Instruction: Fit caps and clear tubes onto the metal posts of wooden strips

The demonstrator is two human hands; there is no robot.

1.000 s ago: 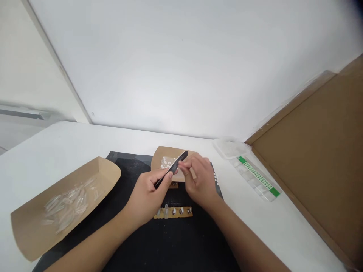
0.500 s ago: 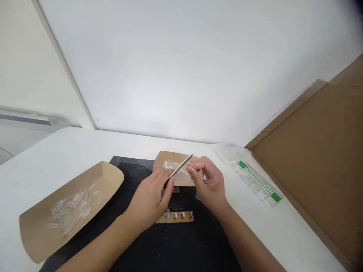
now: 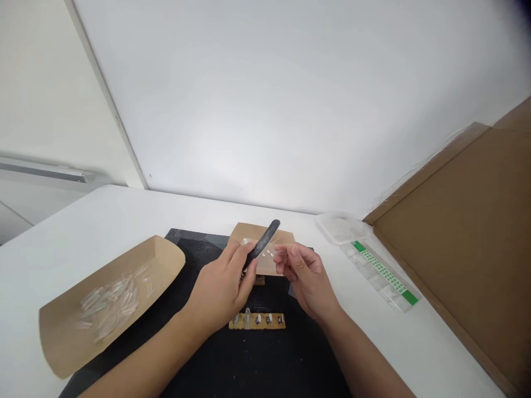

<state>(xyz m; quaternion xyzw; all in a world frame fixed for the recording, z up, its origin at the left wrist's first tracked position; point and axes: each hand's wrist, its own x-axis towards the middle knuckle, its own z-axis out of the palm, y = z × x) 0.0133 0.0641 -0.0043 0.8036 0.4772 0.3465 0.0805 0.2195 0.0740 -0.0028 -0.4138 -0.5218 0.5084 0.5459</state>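
Near mid-frame, the left hand point(image 3: 219, 283) has the dark file point(image 3: 267, 237) clamped between thumb and fingers, its free end slanting up and right. Just right of it, the right hand point(image 3: 310, 277) has a narrow pinch on what looks like a small clear piece point(image 3: 281, 253), though it is hard to make out. Behind them sits the small tray point(image 3: 244, 229) with white bits point(image 3: 268, 252). Below, at lower centre, the strip point(image 3: 253, 326) lies on the black mat point(image 3: 253, 365). The big tray point(image 3: 56, 334) of clear tips point(image 3: 118, 298) fills the lower left; the green-ended pack point(image 3: 384, 272) lies at right.
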